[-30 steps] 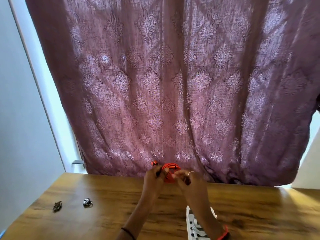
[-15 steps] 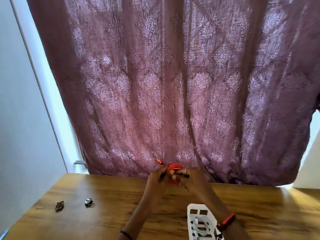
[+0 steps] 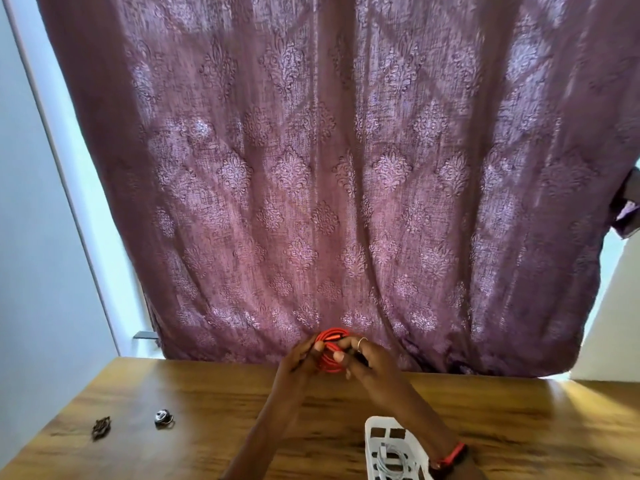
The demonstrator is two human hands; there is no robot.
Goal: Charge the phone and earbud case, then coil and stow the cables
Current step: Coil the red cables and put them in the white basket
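Note:
A coiled red cable is held up above the far side of the wooden table. My left hand grips the coil's left side and my right hand pinches its right side, a ring on one finger. A dark piece shows under my right fingers; I cannot tell what it is. A white slotted basket stands near the front edge, under my right forearm, with a coiled white cable inside. No phone or earbud case is in sight.
A patterned purple curtain hangs right behind the table's far edge. Two small dark trinkets, one and another, lie on the table's left part. A pale wall stands at the left.
The loose red plug end that stuck out at the upper left of the coil is now tucked against it. The view has shifted, so more of the white basket shows.

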